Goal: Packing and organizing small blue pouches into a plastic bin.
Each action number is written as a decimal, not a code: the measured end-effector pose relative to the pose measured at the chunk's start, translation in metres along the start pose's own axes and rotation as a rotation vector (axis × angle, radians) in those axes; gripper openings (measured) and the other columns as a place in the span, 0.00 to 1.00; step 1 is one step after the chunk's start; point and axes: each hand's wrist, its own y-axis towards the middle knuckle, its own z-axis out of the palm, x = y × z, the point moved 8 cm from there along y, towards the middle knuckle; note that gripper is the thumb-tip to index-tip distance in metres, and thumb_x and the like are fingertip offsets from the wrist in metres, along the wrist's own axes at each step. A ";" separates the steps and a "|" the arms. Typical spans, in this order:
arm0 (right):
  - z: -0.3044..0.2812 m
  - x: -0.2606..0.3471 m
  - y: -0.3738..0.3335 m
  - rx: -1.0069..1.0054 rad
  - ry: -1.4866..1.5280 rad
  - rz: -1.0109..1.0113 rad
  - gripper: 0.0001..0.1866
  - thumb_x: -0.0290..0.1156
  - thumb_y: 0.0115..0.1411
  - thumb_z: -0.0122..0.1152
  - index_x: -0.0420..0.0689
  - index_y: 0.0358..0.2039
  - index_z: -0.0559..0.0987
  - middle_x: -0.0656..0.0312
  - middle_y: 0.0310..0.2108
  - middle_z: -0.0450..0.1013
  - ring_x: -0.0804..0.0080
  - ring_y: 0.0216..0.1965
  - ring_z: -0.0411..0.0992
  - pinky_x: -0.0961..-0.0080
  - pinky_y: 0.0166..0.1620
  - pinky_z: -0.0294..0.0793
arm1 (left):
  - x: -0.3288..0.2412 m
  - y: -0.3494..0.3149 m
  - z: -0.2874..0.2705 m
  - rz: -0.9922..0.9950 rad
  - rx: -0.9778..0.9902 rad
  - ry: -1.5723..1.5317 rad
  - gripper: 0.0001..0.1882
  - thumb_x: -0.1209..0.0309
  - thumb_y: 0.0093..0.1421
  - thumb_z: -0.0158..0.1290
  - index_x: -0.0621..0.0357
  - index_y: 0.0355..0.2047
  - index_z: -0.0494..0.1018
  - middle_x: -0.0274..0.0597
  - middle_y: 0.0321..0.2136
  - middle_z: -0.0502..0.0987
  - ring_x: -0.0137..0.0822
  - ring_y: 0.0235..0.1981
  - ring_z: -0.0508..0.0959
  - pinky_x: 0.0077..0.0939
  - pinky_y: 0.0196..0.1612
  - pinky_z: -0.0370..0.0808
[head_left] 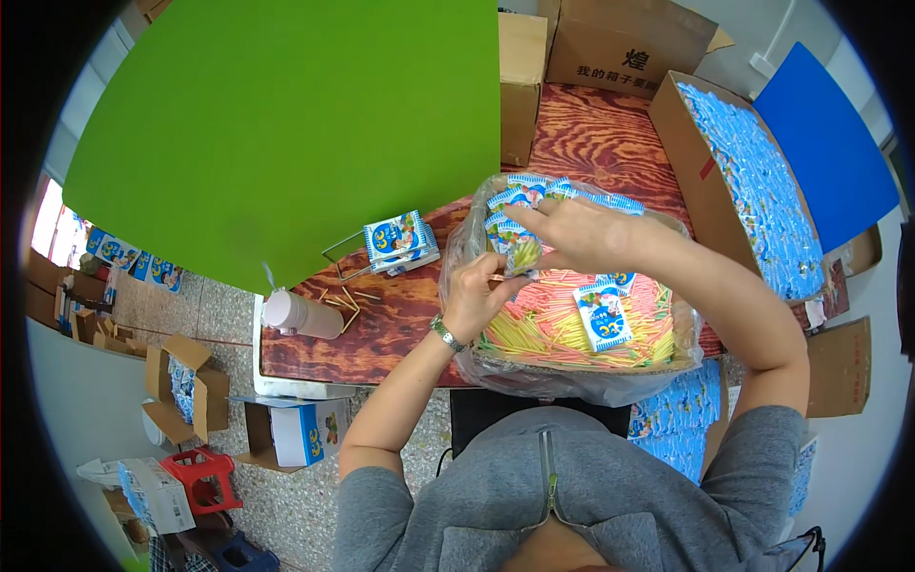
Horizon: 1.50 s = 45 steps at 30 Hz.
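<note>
A cardboard box lined with clear plastic (457, 253) stands on the table before me, full of thin pink and yellow-green sticks (543, 324). Over its left part I hold a small blue-and-white packet (523, 255), whose lower part shows yellow-green. My left hand (475, 297), with a watch at the wrist, pinches the packet's lower edge. My right hand (581, 232) reaches in from the right, its fingers closed round the packet's upper side; its fingertips are partly hidden. Another such packet (603, 316) lies on the sticks, and several more (529, 183) line the box's far side.
A stack of packets (396, 238) sits on a wire stand left of the box. Nearby lie a pale pink bottle (303, 315) and loose sticks (351, 300). A large green board (315, 124) covers the far left. At right stands a carton of packets (753, 191).
</note>
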 end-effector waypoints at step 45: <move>0.087 -0.050 -0.095 -0.769 1.233 0.311 0.08 0.29 0.59 0.63 0.38 0.36 0.80 0.69 0.26 0.75 0.88 0.26 0.72 0.85 0.27 0.69 | -0.016 -0.017 0.064 -0.205 0.253 -0.378 0.21 0.69 0.59 0.59 0.68 0.50 0.71 0.41 0.44 0.76 0.28 0.43 0.76 0.24 0.42 0.75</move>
